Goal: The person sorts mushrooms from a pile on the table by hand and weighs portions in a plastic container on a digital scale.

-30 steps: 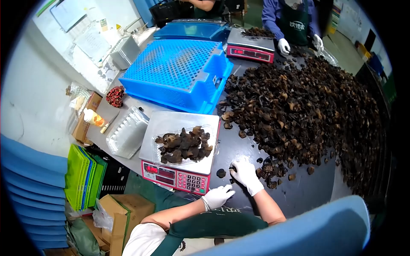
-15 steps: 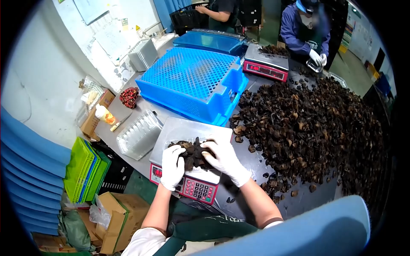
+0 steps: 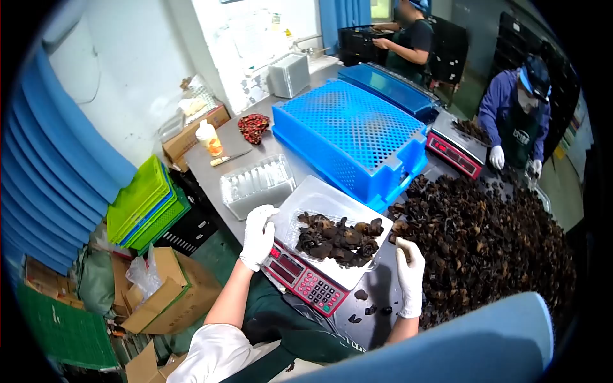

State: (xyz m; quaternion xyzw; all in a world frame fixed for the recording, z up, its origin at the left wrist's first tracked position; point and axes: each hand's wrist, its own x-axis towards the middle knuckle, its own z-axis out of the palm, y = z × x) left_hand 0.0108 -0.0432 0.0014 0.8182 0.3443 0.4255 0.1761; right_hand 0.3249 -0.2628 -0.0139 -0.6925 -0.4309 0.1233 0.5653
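Note:
A clear plastic tray (image 3: 292, 233) heaped with dark wood ear mushrooms (image 3: 338, 239) rests on the silver pan (image 3: 308, 195) of a red digital scale (image 3: 305, 281). My left hand (image 3: 258, 239), in a white glove, is held at the pan's left edge, its fingers loosely apart and holding nothing. On the other side, my gloved right hand (image 3: 410, 277) is raised between the scale and the large mushroom pile (image 3: 491, 236). Its thumb and fingers are apart, with nothing seen between them. A few loose mushroom pieces (image 3: 361, 295) lie on the table below the pan.
Behind the scale stands an upturned blue plastic crate (image 3: 351, 127). Stacked clear trays (image 3: 255, 188), a knife (image 3: 231, 157), a bottle (image 3: 209, 137) and red peppers or berries (image 3: 254, 127) sit left. Across the table, a person in purple sleeves (image 3: 495, 105) works near a second scale (image 3: 453, 153).
Both hands have come off the mushrooms in the tray and moved apart, one to each side of the scale. The view has turned right, and the far person's hands have separated.

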